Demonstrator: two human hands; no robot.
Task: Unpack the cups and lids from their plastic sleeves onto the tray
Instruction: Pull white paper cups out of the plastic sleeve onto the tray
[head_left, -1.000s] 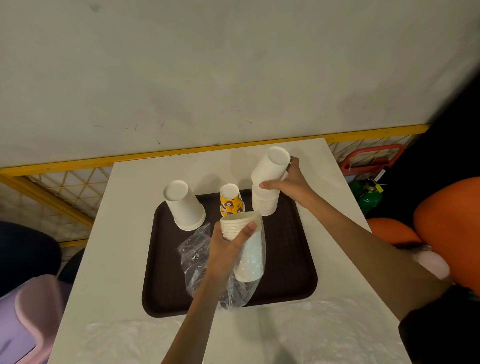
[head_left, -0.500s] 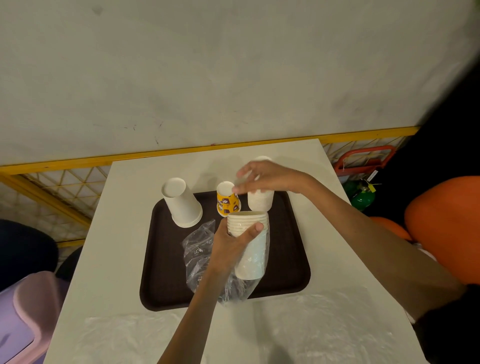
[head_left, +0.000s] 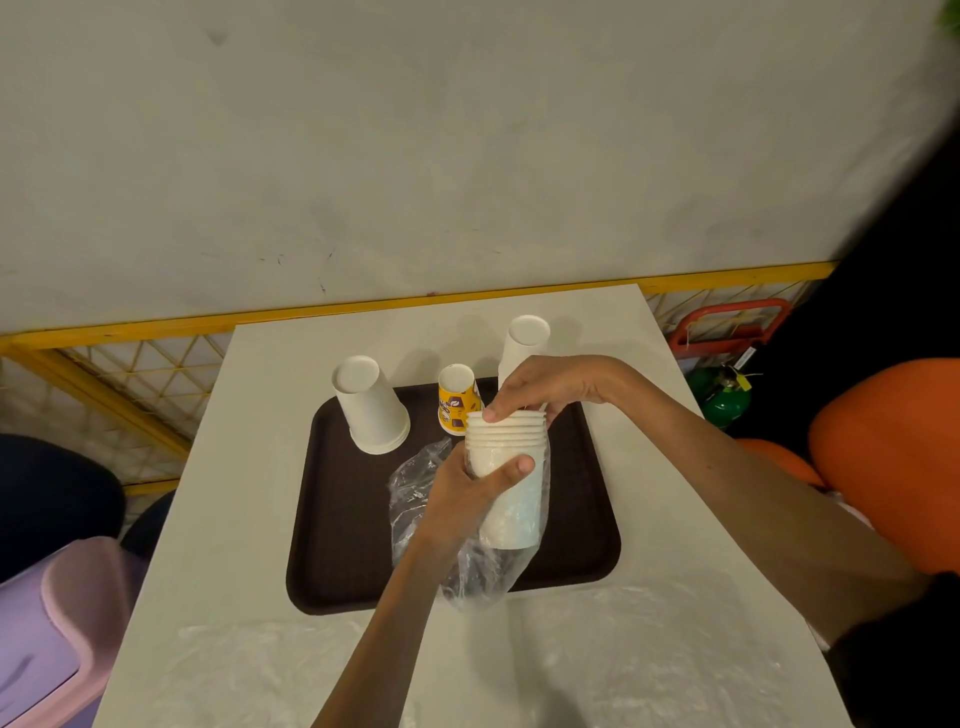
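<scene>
White desk (head_left: 249, 467) mid-frame carried the tray (head_left: 337, 519). Left hand (head_left: 462, 499) gripped the bagged cup stack (head_left: 511, 467) steady, I guess so the right hand (head_left: 545, 384), pinching its top rim, could lift one off.

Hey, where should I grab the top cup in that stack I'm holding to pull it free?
Pinch its rolled rim from above: the nested cup stack stands mouth up, and the left hand and plastic sleeve cover the walls below.
</scene>
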